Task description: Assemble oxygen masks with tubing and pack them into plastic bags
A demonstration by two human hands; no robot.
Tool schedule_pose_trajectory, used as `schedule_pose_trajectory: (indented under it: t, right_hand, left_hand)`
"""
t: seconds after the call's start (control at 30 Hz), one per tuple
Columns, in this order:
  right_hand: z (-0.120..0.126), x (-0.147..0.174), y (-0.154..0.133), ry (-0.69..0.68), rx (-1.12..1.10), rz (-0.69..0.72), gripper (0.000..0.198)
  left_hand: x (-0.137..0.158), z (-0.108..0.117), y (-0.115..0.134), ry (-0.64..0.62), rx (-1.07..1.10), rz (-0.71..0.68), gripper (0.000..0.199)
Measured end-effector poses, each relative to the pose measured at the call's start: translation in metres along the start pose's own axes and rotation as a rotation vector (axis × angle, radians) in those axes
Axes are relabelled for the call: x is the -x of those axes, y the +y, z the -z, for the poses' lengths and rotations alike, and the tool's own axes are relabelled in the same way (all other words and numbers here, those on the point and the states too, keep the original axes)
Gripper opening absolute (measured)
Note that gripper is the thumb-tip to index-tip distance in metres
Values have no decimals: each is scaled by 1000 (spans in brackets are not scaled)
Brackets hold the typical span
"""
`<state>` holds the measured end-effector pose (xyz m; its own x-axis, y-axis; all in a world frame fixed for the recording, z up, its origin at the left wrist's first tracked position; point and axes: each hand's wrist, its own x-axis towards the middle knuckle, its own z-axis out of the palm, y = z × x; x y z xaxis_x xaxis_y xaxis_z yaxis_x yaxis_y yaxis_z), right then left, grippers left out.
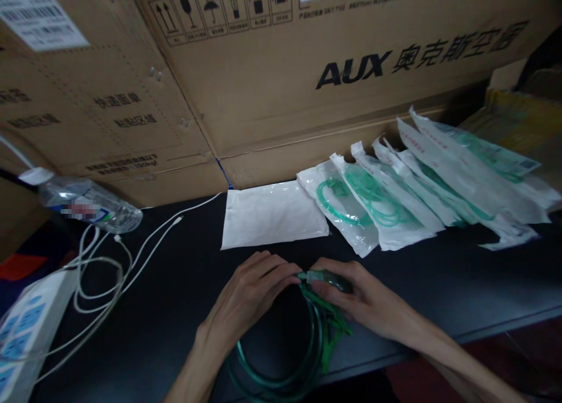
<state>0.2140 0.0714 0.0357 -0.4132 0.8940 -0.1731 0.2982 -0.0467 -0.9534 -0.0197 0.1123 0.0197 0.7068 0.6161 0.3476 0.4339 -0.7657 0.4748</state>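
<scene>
My left hand (259, 283) is closed, its fingertips pinched at the end of a coil of green tubing (317, 356). My right hand (357, 289) is closed around a rounded, dark greenish piece (333, 280) with a pale, see-through nozzle-like end; its exact kind I cannot make out. That pale end meets my left fingertips. Below my hands the tubing hangs in loops at the near table edge. Bright green strands (334, 327), like a strap or ties, dangle under my right hand. The contact point between the fingers is partly hidden.
A flat white packet (274, 215) lies beyond my hands. Several clear-and-white pouches with green tubing (381, 201) overlap to its right. Large cardboard boxes (272, 98) wall off the back. At left are a water bottle (88, 201), white cables (118, 274) and a power strip (37, 321).
</scene>
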Motion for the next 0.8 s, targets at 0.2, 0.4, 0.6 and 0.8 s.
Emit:
schedule_pose_trajectory:
  t: [0.2,0.4,0.6,0.8]
  right_hand:
    - [0,-2,2,34,254,143,19]
    - [3,-6,4,64,616,391,20]
    - [12,-13,10,-39,1045,626,34]
    - [3,-20,14,-29,1109,566,32]
  left_hand:
    - [2,-1,1,-37,-22,33,25]
    - [5,-1,1,-72,34,71,26]
    - [5,1,-1,-178,48,74,23]
    - [5,0,-3,-138,33,135,28]
